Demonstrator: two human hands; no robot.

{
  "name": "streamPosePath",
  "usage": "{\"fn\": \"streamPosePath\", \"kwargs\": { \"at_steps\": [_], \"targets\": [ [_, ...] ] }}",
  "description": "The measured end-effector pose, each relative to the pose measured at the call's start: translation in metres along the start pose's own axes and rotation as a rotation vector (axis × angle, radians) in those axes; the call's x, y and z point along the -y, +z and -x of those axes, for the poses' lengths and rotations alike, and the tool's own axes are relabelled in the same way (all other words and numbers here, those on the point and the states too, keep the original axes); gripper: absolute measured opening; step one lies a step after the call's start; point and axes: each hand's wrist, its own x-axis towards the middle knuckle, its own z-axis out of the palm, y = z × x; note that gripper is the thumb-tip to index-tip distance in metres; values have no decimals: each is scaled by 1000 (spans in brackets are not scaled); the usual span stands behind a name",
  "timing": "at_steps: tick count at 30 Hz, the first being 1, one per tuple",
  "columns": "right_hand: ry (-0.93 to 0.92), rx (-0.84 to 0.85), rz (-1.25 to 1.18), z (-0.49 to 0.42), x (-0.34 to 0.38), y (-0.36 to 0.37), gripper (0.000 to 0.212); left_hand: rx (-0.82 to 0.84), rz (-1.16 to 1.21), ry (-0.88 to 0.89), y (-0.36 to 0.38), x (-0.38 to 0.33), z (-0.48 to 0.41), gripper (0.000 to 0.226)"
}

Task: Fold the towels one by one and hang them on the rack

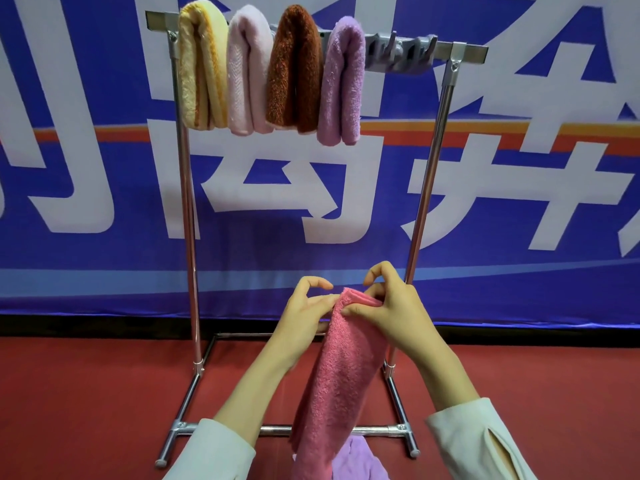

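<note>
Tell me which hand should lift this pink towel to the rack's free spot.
Right, probably. The right hand pinches the top fold of the pink towel, below the towel-free stretch of the rack beside the purple towel; the left hand sits farther left.

This looks like a show or event room, not a home. Right behind the metal rack hangs a huge blue banner with giant white letters and an orange stripe. Under the rack is a flat red surface, with a black strip where it meets the banner.
</note>
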Motion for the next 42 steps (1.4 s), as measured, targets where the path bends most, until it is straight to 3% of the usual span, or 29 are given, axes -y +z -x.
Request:
{"fn": "streamPosePath", "kwargs": {
  "at_steps": [5,12,15,21,23,26,30,33,39,42],
  "targets": [
    [-1,-28,111,0,0,-1,49,88,-57,6,2,5,2,46],
    [-103,115,227,1,-6,-7,48,11,-25,37,-7,3,-4,52],
    [-111,145,169,3,-8,-13,51,-10,-5,32,-11,2,-4,53],
    [-104,78,83,4,-5,-15,35,-19,-11,46,-15,-4,-4,50],
    [-78,41,66,3,-4,-14,41,-24,24,43,-15,-4,-3,50],
    [86,105,-153,6,-1,-13,60,-43,65,50,-16,-4,-4,50],
    [85,178,-361,7,-7,-8,16,-40,107,78,-17,-5,-5,50],
    [67,167,-473,8,-4,-8,23,-40,160,95,-18,-4,-5,49],
    [-7,215,-502,8,3,-12,27,135,63,-37,-20,5,-2,77],
    [-18,191,-571,8,7,-12,24,215,-9,-150,-20,8,1,71]
  ]
}}
